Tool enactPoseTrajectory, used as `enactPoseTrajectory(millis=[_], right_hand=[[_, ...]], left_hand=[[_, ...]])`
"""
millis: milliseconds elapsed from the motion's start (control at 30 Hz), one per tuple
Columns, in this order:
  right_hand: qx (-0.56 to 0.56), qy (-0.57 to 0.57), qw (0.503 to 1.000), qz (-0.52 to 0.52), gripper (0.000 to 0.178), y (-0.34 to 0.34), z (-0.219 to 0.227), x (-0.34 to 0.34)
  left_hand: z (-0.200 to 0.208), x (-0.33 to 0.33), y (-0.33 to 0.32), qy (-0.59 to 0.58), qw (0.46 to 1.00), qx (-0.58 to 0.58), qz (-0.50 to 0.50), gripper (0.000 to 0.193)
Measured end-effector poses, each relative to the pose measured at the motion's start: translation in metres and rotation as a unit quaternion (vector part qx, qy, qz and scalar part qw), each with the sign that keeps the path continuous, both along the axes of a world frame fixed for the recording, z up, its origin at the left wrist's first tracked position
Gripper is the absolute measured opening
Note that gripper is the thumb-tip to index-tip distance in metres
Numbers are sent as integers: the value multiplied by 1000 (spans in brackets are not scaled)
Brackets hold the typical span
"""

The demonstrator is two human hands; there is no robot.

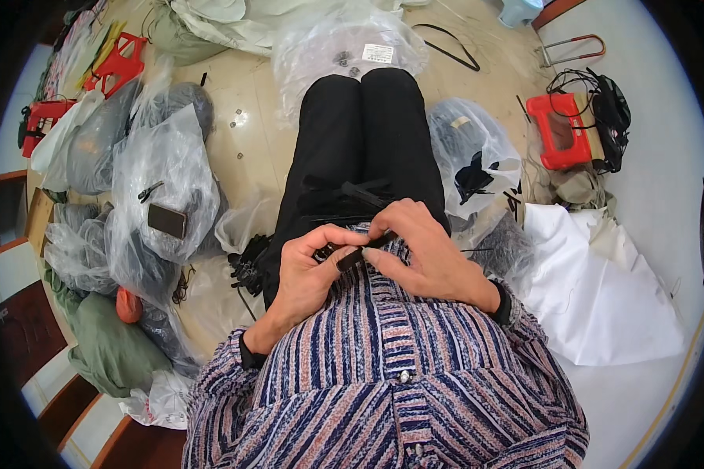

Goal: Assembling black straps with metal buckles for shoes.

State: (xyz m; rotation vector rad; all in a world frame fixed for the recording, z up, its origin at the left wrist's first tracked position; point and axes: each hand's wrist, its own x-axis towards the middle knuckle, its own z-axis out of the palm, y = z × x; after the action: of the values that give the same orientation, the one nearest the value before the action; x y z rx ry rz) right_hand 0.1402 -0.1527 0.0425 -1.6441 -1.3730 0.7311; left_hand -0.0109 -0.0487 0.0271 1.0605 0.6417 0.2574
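My left hand [309,270] is pinching a short black strip [350,260] between thumb and index finger. My right hand [426,252] is grasping the same strip farther along, thumb and curled index finger meeting on it. So both hands are gripping, the strip lying right between my fingertips, above the lower front of my striped shirt [344,336]. Just beyond my fingers, more black strips [365,194] are lying across my black trousers [332,133]. Left of my left fingers, near, a black bundle [249,264] is sitting; farther left, a phone [167,221] and a black tool [150,191], type unclear, are resting on clear bags. Right of my right fingers, white fabric [594,289] is spreading out; ahead of it, well apart, a red plastic item [567,159] is sitting.
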Motion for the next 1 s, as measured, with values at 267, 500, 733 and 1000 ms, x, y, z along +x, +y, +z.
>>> enactPoseTrajectory(millis=[267, 500, 733, 1000], right_hand=[[-174, 108, 971, 121, 29, 6, 8, 15], [-255, 298, 903, 173, 33, 1, -8, 11], [-223, 272, 934, 68, 27, -5, -13, 3], [-216, 378, 900, 34, 24, -3, -19, 5]], left_hand=[[4, -1, 0, 10, 995, 70, -73, 10], [1, -4, -3, 52, 989, 86, -107, 13], [14, 2, -2, 138, 986, -46, -77, 14], [3, 5, -7, 36, 996, 63, -53, 19]])
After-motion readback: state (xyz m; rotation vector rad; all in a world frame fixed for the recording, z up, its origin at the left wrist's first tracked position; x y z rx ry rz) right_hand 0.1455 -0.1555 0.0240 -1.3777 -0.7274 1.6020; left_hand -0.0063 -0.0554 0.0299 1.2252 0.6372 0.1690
